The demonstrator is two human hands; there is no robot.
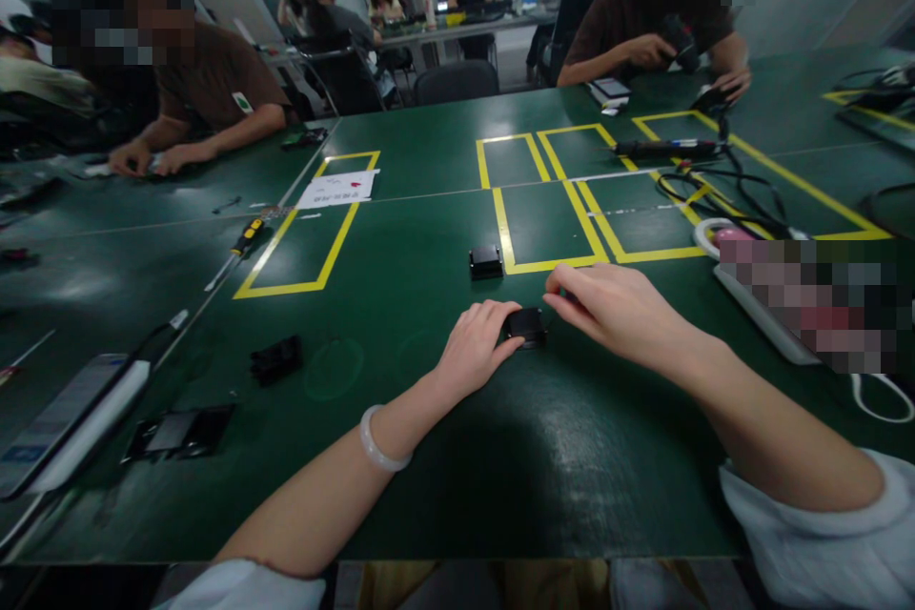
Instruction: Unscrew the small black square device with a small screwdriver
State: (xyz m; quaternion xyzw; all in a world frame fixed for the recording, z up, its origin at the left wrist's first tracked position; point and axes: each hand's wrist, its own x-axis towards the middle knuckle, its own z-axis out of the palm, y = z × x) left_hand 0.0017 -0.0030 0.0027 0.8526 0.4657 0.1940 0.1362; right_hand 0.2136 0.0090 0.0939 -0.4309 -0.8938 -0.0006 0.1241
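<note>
My left hand grips the left side of a small black box-shaped part on the green table, thumb in front and fingers behind. Just to the right of that part is my right hand, apart from it, with thumb and index finger pinched together. Whatever the pinch may hold is too small to make out. A second black box-shaped part sits a little farther back, near a yellow taped outline. A white bangle is around my left wrist.
On the left lie a black piece, a black plastic packet, a phone and a yellow-black screwdriver. A dark pen-shaped tool with cables lies at the back right. Two co-workers sit across the table.
</note>
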